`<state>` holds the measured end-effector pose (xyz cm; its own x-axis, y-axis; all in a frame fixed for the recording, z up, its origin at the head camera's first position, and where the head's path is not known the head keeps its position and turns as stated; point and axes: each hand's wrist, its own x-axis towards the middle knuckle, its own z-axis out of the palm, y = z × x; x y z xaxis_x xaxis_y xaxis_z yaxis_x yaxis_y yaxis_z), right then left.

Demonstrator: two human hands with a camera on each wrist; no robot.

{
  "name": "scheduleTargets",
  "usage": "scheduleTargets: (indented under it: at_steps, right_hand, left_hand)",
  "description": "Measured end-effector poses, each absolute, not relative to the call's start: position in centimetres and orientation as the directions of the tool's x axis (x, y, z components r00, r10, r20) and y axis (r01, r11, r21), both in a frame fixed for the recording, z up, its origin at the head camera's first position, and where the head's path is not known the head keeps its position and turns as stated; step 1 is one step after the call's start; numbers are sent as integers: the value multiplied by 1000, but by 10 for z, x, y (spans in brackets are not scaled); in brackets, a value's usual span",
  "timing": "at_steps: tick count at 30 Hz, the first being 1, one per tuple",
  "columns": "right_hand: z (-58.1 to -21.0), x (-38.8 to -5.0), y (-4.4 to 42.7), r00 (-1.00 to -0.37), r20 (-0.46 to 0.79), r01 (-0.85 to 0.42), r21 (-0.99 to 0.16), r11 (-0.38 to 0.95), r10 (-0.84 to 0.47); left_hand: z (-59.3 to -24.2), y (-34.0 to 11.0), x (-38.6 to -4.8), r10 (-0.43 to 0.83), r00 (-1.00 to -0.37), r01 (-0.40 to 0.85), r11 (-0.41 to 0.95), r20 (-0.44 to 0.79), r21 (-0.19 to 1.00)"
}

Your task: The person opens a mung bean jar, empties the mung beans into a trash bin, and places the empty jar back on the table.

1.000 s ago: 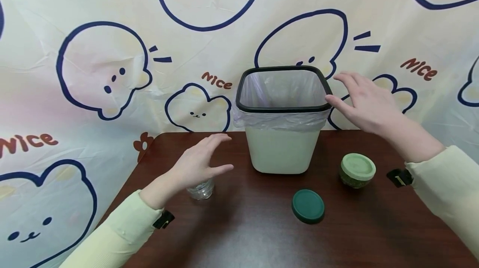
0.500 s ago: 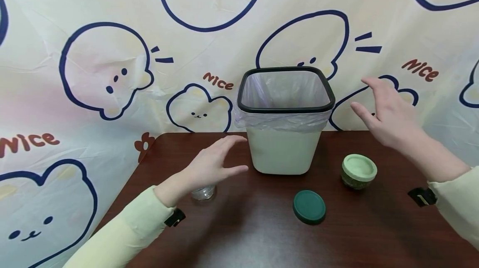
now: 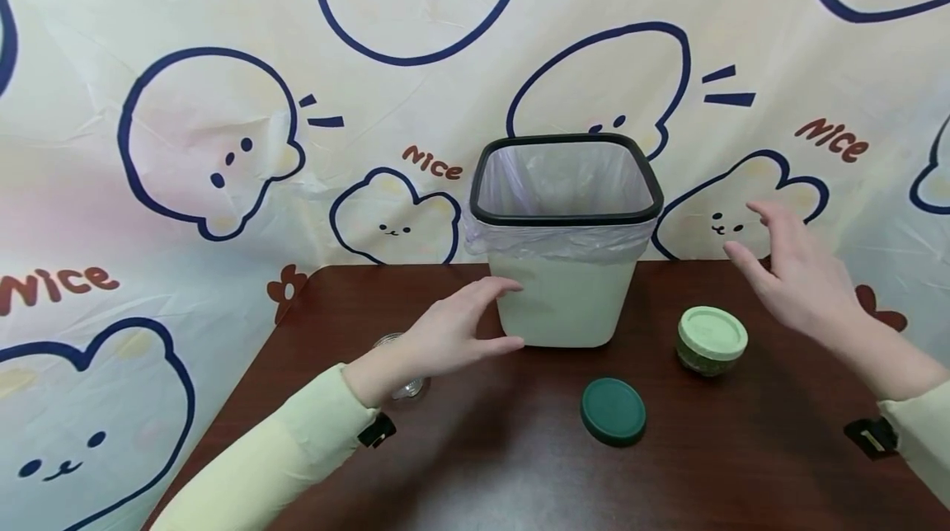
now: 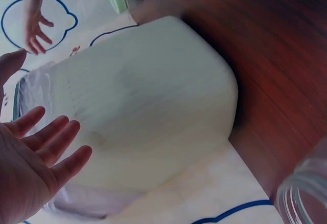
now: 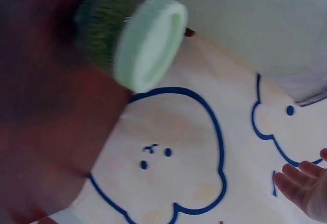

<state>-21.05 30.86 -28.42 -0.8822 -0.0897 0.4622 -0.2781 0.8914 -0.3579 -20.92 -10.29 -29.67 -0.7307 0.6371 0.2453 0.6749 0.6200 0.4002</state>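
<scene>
My left hand (image 3: 453, 335) hovers in front of the trash can's lower left side, its fingers spread and holding nothing. Over to the right, above the light-green-lidded jar (image 3: 711, 340), my right hand (image 3: 805, 279) is in the air with thumb and fingers apart. The pale green trash can (image 3: 567, 300) has a black rim and a translucent liner folded over its edge. Behind my left wrist, a clear glass jar (image 3: 411, 388) is mostly hidden; its open mouth shows in the left wrist view. The lidded jar has dark green contents (image 5: 102, 29) in the right wrist view.
A dark green round lid (image 3: 613, 411) lies on the dark brown table (image 3: 512, 465) in front of the trash can. Behind the table hangs a cloth backdrop (image 3: 416, 110) with cartoon drawings.
My right hand has moved away from the trash can's rim, to the right and down. My left hand has shifted right and slightly down. The trash can, jars and lid stay in place.
</scene>
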Motion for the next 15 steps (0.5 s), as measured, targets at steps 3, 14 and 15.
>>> scheduleTargets:
  at_steps: [3, 14, 15]
  right_hand:
    - [-295, -210, 312, -913, 400, -238, -360, 902, -81]
    - [-337, -205, 325, -964, 257, -166, -393, 904, -65]
    - [-340, -204, 326, -967, 249, -158, -395, 905, -60]
  left_hand:
    - [-298, -98, -210, 657, -716, 686, 601, 235, 411]
    - [-309, -74, -215, 704, -676, 718, 565, 216, 406]
    - [-309, -72, -215, 708, -672, 722, 561, 217, 406]
